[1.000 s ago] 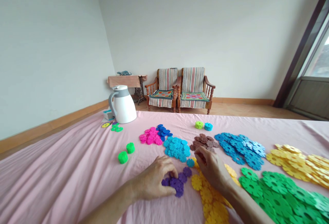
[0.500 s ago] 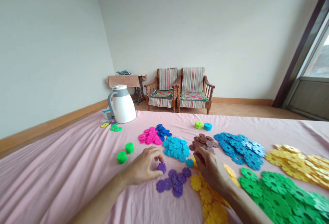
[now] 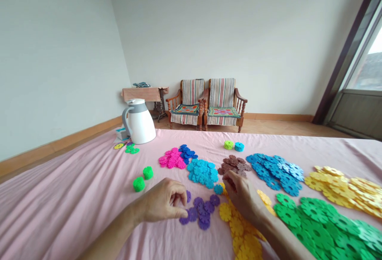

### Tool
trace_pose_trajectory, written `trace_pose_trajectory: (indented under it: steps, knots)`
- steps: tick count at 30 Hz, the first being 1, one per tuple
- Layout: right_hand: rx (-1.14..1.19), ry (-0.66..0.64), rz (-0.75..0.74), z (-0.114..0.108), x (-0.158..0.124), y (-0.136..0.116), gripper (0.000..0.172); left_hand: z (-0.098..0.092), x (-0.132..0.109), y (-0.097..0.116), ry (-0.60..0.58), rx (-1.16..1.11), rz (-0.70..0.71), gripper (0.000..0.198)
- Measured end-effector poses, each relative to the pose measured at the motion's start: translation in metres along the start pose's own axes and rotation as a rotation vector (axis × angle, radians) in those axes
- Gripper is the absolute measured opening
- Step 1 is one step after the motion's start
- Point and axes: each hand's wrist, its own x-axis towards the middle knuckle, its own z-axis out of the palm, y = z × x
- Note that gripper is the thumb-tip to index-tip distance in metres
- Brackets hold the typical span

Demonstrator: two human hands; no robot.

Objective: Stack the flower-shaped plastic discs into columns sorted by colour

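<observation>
Hand states
Left hand [image 3: 161, 201]: released, beside purple notched discs [image 3: 204, 209]. Right hand [image 3: 243, 193]: curled near brown notched discs [image 3: 234, 164]; grip indiscernible.

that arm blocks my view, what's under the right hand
Yellow-orange slotted discs show on both sides of the right hand, so their pile seems to run beneath it. Whatever lies directly under it is covered from view.

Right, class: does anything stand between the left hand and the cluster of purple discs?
Nothing visible blocks it. The left hand is at the left edge of the purple discs; a single purple disc, partly hidden behind that hand, sits just apart from them.
</observation>
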Motion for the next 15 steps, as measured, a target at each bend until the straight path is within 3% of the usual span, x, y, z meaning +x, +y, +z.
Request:
trace_pose_trajectory:
  steps: [4, 8, 15]
  knots:
    - [-0.008, -0.005, 0.015, -0.002, 0.000, -0.002, 0.020, -0.001, -0.003, 0.006, -0.094, 0.030, -0.058, 0.024]
    - [-0.009, -0.001, 0.014, -0.001, 0.000, -0.001, 0.020, 0.002, -0.003, 0.009, -0.143, 0.057, -0.072, 0.024]
    - [0.021, 0.007, 0.013, 0.001, 0.000, 0.000, 0.020, 0.004, -0.004, 0.013, -0.121, 0.106, -0.019, 0.027]
